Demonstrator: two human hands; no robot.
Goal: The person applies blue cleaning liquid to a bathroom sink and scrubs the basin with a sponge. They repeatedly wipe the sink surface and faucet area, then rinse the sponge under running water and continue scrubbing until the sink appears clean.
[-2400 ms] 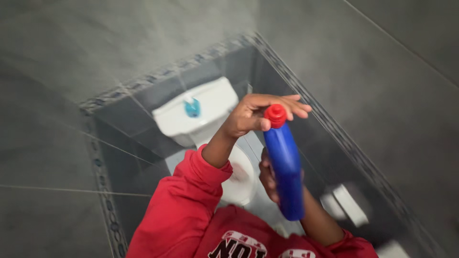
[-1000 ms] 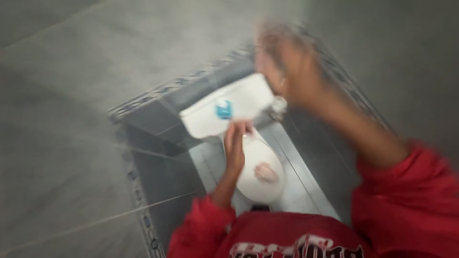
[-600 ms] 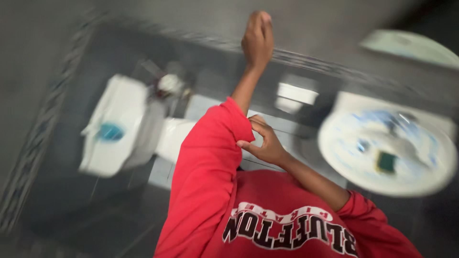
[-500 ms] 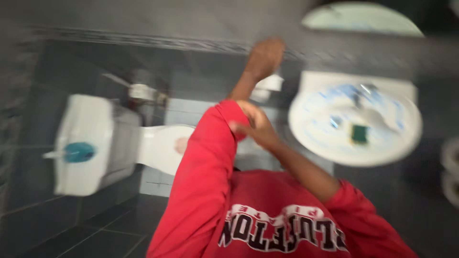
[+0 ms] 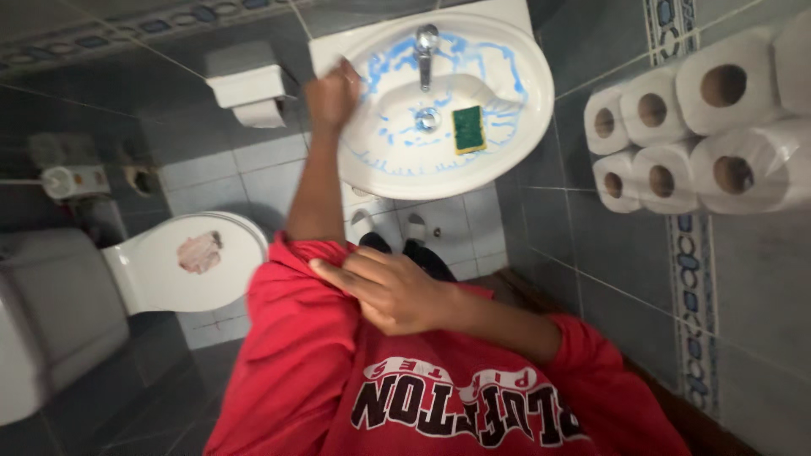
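Hands at a red sleeve beside a white oval washbasin.

Right hand (image 5: 397, 291): fingers pinch the pushed-up cuff of the red long sleeve (image 5: 291, 338) on the opposite arm. Left hand (image 5: 332, 95): fingers curled into a loose fist, raised at the left rim of the white oval ceramic washbasin (image 5: 524, 110), whose bowl carries blue streaks. A green rectangular sponge (image 5: 468, 128) lies in the bowl beside the drain, below the chrome tap (image 5: 426, 46). White toilet-paper rolls (image 5: 676, 127) are stacked to the right; a white toilet (image 5: 152, 274) stands to the left.
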